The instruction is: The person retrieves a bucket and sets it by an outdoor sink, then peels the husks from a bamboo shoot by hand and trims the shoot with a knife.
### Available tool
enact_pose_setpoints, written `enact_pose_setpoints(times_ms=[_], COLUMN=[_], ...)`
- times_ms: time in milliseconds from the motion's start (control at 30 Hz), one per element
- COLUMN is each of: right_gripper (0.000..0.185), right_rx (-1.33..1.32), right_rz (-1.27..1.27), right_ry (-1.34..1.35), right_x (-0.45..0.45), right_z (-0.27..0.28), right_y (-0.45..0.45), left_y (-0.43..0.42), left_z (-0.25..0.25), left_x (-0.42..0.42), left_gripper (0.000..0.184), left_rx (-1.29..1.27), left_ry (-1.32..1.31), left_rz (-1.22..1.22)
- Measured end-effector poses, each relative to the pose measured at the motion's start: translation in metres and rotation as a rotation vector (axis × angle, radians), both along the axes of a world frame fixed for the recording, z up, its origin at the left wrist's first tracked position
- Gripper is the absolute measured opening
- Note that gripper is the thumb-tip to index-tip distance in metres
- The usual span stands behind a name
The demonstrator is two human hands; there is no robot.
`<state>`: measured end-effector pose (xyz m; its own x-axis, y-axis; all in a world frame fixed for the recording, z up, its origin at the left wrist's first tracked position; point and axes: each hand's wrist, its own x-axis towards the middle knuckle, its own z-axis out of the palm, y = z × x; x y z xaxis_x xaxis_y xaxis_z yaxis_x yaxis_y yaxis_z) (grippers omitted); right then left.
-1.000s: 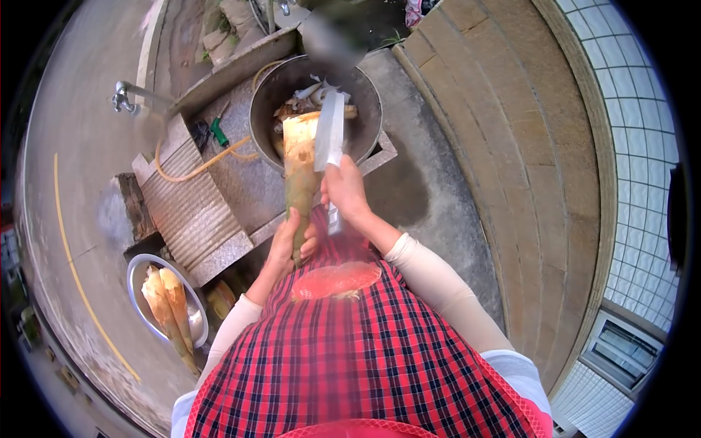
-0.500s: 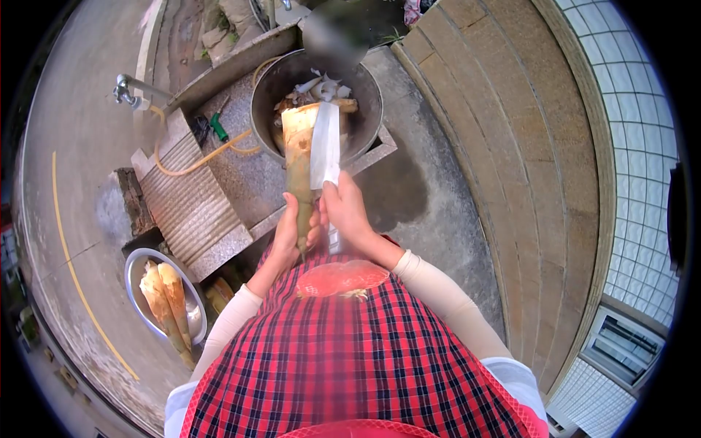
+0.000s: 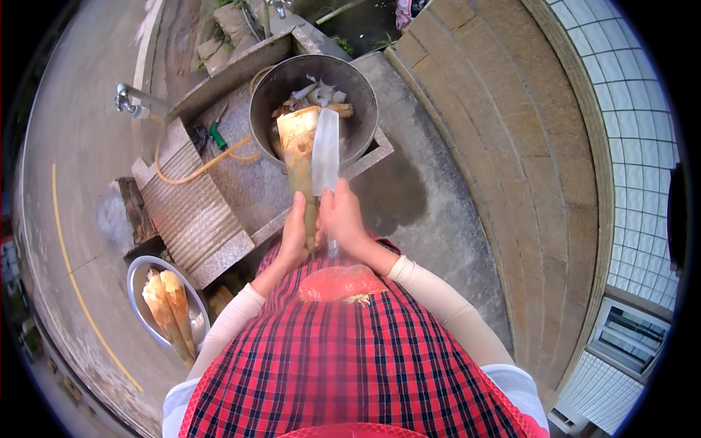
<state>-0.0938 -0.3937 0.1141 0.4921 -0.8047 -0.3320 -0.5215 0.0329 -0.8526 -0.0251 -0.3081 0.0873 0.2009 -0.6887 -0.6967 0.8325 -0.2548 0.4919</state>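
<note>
Clamped grips: left hand (image 3: pixel 296 237) around a shoot (image 3: pixel 298 150), right hand (image 3: pixel 343 217) around a knife (image 3: pixel 326 150).
Ahead of the hands they extend side by side, overlapping the pot (image 3: pixel 363 98) in view; a basin (image 3: pixel 132 288) sits left.

the handle of the wide silver metal knife (image 3: pixel 326 152) is partly hidden in the bare right hand (image 3: pixel 341 217). the bare left hand (image 3: pixel 293 237) covers some of the tapering green-and-cream bamboo shoot (image 3: pixel 298 150), which blocks part of the round grey metal pot (image 3: pixel 366 109). a small pink bundle (image 3: pixel 404 13), cropped by the top edge, is too indistinct to identify.
</note>
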Motion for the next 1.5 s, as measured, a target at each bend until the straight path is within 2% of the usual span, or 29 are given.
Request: enact_pose_setpoints(times_ms=[200, 400, 500, 600, 867, 1267, 1367, 1500], right_gripper=[0.018, 0.017, 0.016, 0.017, 0.018, 0.016, 0.017, 0.017], right_rx=[-0.252, -0.144, 0.055, -0.105, 0.032, -0.001, -0.383, -0.18], right_rz=[0.025, -0.01, -0.075, -0.12, -0.059, -0.069, -0.011, -0.044], right_ry=[0.06, 0.031, -0.08, -0.068, -0.042, 0.063, 0.137, 0.218], right_x=[0.012, 0.029, 0.03, 0.017, 0.019, 0.019, 0.02, 0.028], right_z=[-0.007, -0.012, 0.004, 0.005, 0.012, 0.016, -0.014, -0.007], right_y=[-0.011, -0.024, -0.021, -0.016, -0.011, -0.004, -0.011, -0.023], left_y=[-0.006, -0.006, -0.006, -0.005, -0.005, -0.007, -0.009, -0.012], left_z=[0.002, 0.005, 0.007, 0.005, 0.001, -0.013, -0.009, -0.008], left_x=[0.0, 0.006, 0.011, 0.012, 0.013, 0.003, 0.003, 0.003], left_gripper=[0.059, 0.056, 0.057, 0.057, 0.056, 0.051, 0.046, 0.046], left_rx=[0.053, 0.052, 0.023, -0.02, 0.009, -0.003, -0.011, -0.028], left_ry=[-0.034, -0.026, -0.012, 0.038, 0.056, -0.077, -0.119, -0.135], left_rz=[-0.02, -0.026, -0.035, -0.029, -0.019, 0.018, 0.044, 0.023])
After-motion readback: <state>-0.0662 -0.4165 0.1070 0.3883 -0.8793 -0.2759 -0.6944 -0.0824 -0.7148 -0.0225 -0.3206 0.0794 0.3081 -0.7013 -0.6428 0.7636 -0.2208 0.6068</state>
